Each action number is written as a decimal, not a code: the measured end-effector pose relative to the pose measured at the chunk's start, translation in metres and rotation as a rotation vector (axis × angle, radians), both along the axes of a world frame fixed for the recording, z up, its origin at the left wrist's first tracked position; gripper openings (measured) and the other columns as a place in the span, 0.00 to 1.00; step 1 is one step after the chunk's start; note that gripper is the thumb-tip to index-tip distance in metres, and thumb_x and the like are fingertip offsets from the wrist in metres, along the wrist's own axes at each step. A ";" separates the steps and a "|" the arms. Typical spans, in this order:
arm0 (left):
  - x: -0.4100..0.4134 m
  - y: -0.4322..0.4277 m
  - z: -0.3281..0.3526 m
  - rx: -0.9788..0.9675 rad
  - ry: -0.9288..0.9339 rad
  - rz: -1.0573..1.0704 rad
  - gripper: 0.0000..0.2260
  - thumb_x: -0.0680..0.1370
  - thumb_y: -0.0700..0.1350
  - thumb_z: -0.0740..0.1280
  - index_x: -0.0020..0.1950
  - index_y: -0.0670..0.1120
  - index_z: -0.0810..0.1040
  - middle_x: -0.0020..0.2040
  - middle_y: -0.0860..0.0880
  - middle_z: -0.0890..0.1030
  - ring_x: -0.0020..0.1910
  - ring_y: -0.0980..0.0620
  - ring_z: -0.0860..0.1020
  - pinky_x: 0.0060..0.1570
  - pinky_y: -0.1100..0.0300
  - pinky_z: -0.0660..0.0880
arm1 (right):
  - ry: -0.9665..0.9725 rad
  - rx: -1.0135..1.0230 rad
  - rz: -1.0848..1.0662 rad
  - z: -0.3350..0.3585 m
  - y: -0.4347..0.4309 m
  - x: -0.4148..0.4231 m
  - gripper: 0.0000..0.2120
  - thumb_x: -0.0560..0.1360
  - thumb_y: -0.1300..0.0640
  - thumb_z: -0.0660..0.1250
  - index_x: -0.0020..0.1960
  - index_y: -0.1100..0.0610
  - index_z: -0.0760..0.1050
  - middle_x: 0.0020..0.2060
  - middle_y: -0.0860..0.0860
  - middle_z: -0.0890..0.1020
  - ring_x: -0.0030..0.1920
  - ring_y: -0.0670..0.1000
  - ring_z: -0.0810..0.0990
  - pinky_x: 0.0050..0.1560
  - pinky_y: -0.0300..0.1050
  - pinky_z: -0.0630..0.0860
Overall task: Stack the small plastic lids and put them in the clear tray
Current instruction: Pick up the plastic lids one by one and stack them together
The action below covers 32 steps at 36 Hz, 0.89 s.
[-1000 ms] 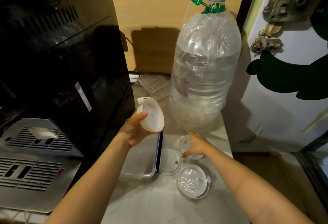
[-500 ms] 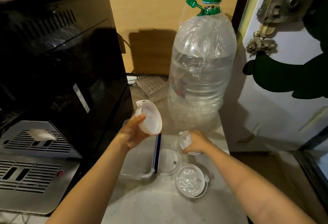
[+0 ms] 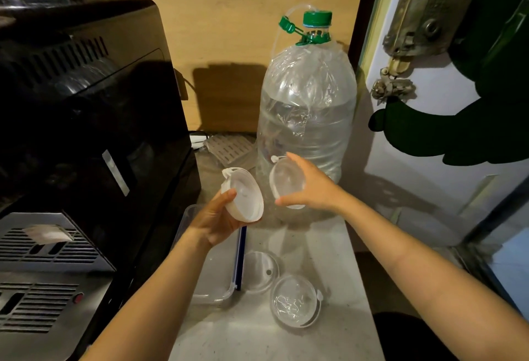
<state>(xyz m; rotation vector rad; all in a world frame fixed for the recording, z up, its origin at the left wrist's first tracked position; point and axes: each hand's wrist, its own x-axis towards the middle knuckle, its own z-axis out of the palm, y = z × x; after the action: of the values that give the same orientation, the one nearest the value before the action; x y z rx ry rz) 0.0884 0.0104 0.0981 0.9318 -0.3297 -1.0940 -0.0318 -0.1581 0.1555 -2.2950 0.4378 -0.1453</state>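
My left hand (image 3: 213, 221) holds a round white plastic lid (image 3: 244, 194) tilted up at chest height. My right hand (image 3: 310, 186) grips a second translucent lid (image 3: 286, 181) just right of the first, the two lids a small gap apart. Below them on the counter lie two more clear round lids, one with a small hole (image 3: 260, 272) and one with a tab (image 3: 294, 300). The clear rectangular tray (image 3: 217, 289) with a blue edge strip sits left of those lids, partly hidden by my left forearm.
A large clear water bottle with a green cap (image 3: 306, 120) stands behind the hands. A black appliance (image 3: 86, 131) fills the left side. A white door (image 3: 429, 131) bounds the right. A ribbed plastic piece (image 3: 229, 147) lies at the back of the counter.
My right hand has lifted a lid off the counter and brought it up beside the lid in my left hand. The camera view has tilted slightly.
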 end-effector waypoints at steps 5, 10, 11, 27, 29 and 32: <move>-0.007 -0.011 0.003 -0.077 0.002 -0.070 0.47 0.46 0.52 0.83 0.62 0.48 0.70 0.55 0.43 0.77 0.47 0.47 0.82 0.39 0.50 0.81 | -0.029 0.036 0.094 0.010 0.018 -0.002 0.50 0.64 0.53 0.77 0.75 0.51 0.49 0.75 0.49 0.56 0.74 0.49 0.57 0.68 0.41 0.59; -0.011 -0.018 0.004 -0.123 -0.058 -0.129 0.47 0.52 0.54 0.81 0.67 0.48 0.66 0.52 0.47 0.84 0.50 0.49 0.82 0.43 0.49 0.81 | -0.043 0.014 0.150 0.012 0.030 0.000 0.49 0.65 0.55 0.77 0.75 0.51 0.49 0.75 0.48 0.55 0.74 0.47 0.56 0.67 0.37 0.57; -0.012 -0.019 0.004 -0.129 -0.053 -0.133 0.47 0.52 0.54 0.81 0.66 0.48 0.66 0.51 0.48 0.84 0.50 0.49 0.82 0.43 0.49 0.81 | -0.048 0.009 0.156 0.012 0.031 0.001 0.49 0.65 0.55 0.77 0.75 0.51 0.49 0.75 0.48 0.55 0.74 0.47 0.56 0.68 0.38 0.58; -0.016 -0.020 0.017 -0.153 -0.168 -0.176 0.45 0.54 0.56 0.80 0.66 0.45 0.66 0.53 0.46 0.81 0.50 0.49 0.82 0.42 0.52 0.81 | -0.003 0.037 0.224 0.012 0.033 0.003 0.52 0.65 0.53 0.76 0.76 0.46 0.43 0.77 0.49 0.45 0.76 0.46 0.45 0.74 0.44 0.52; -0.015 -0.019 0.018 -0.139 -0.186 -0.168 0.48 0.55 0.56 0.80 0.69 0.45 0.64 0.56 0.44 0.78 0.51 0.49 0.81 0.43 0.52 0.80 | 0.003 0.045 0.233 0.011 0.034 0.003 0.52 0.66 0.53 0.76 0.75 0.46 0.42 0.77 0.49 0.44 0.76 0.47 0.45 0.74 0.44 0.52; -0.014 -0.017 0.017 -0.134 -0.199 -0.168 0.50 0.56 0.56 0.79 0.72 0.44 0.60 0.57 0.44 0.76 0.52 0.49 0.80 0.44 0.51 0.80 | 0.024 0.061 0.248 0.009 0.034 0.005 0.52 0.67 0.53 0.75 0.75 0.46 0.40 0.77 0.49 0.42 0.76 0.48 0.44 0.74 0.45 0.51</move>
<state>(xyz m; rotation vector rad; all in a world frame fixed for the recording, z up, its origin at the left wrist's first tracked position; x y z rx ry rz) 0.0746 -0.0070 0.1154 0.9073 -0.6473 -1.1192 -0.0266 -0.1242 0.1642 -2.2713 0.1651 0.0187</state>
